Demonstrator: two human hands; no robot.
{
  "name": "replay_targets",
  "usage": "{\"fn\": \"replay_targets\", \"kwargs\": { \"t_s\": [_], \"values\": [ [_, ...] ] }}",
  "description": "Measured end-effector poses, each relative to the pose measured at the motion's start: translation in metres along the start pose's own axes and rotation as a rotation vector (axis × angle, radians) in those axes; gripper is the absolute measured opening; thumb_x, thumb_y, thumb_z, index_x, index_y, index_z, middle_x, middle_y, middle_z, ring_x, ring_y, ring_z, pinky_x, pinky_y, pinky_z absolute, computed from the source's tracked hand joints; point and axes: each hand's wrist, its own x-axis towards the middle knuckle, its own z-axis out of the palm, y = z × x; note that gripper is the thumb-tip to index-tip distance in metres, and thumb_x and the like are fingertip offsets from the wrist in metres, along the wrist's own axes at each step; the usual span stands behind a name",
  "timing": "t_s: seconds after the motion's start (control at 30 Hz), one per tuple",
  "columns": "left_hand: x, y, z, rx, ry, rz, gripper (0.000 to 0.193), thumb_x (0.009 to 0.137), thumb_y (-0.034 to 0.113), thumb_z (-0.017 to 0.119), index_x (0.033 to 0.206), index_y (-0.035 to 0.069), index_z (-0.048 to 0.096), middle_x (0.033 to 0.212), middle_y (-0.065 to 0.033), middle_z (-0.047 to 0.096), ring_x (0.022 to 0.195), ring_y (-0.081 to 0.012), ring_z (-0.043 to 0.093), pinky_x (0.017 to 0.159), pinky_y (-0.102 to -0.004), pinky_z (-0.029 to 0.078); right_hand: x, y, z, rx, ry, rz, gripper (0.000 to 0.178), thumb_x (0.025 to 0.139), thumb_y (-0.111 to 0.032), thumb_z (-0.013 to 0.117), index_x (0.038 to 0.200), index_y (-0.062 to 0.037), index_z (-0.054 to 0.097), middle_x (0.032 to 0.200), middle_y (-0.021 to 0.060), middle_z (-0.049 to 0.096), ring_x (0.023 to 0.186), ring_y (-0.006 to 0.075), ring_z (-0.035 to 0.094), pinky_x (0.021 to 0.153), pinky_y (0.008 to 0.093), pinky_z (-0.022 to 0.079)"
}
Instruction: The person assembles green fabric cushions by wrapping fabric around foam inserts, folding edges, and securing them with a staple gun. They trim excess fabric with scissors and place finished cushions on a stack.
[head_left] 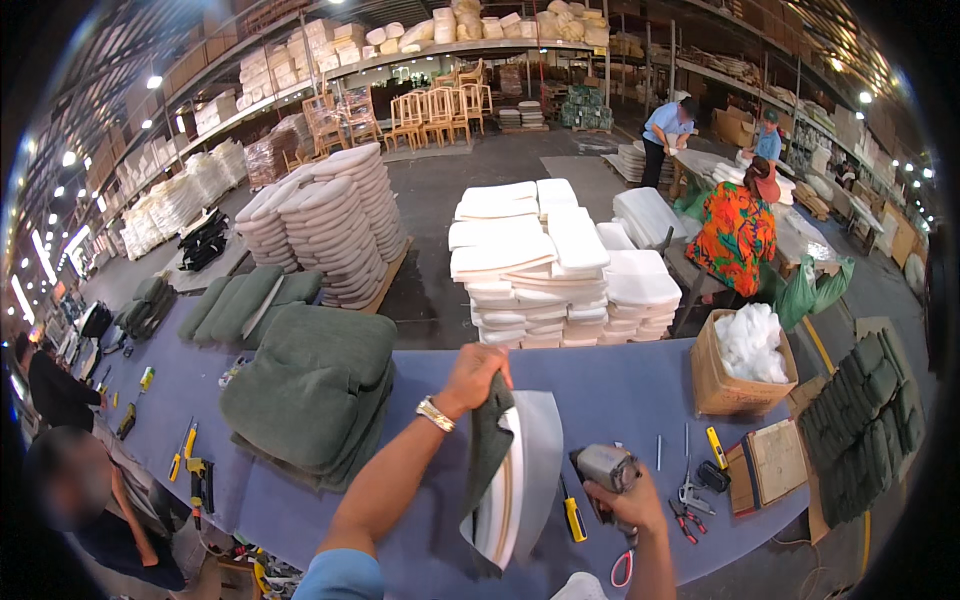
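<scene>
My left hand (474, 380), a watch on its wrist, is closed on the top edge of a layered seat pad (492, 475). The pad stands on edge, showing dark green fabric, white foam, a thin tan layer and a pale grey sheet on its right side. Closed around a grey and black hand tool (606, 466) is my right hand (632, 504); the tool's exact kind is hard to make out. Between pad and tool lies a yellow-handled screwdriver (573, 515). Red-handled scissors (622, 568) rest just below my right hand.
Dark green cushions (310, 375) are piled left on the blue-covered table (420, 550). To the right are pliers (687, 520), a yellow cutter (716, 447) and a carton (745, 395) of white stuffing. White foam stacks (525, 250) stand beyond the far edge. Several people work nearby.
</scene>
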Motion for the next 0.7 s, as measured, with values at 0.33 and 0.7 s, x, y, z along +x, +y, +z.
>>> {"fn": "replay_targets", "kwargs": {
  "t_s": [0.33, 0.7],
  "values": [
    [-0.043, 0.077, 0.037, 0.095, 0.132, 0.195, 0.042, 0.102, 0.022, 0.046, 0.068, 0.008, 0.068, 0.075, -0.0005, 0.071, 0.088, -0.0201, 0.066, 0.099, -0.0408, 0.042, -0.059, 0.212, 0.103, -0.519, -0.28, 0.114, 0.086, 0.082, -0.021, 0.078, 0.157, -0.013, 0.038, 0.138, 0.026, 0.058, 0.128, 0.0393, 0.058, 0.105, 0.0461, 0.05],
    [-0.071, 0.1, 0.052, 0.075, -0.007, 0.146, 0.035, 0.096, 0.019, 0.054, 0.065, 0.012, 0.067, 0.081, 0.0019, 0.071, 0.108, -0.0216, 0.066, 0.117, -0.0507, 0.03, -0.032, 0.246, 0.103, -0.705, 0.125, -0.135, 0.066, 0.084, -0.015, 0.076, 0.146, -0.0217, 0.056, 0.142, 0.0264, 0.053, 0.124, 0.0448, 0.059, 0.102, 0.05, 0.051]
  ]
}}
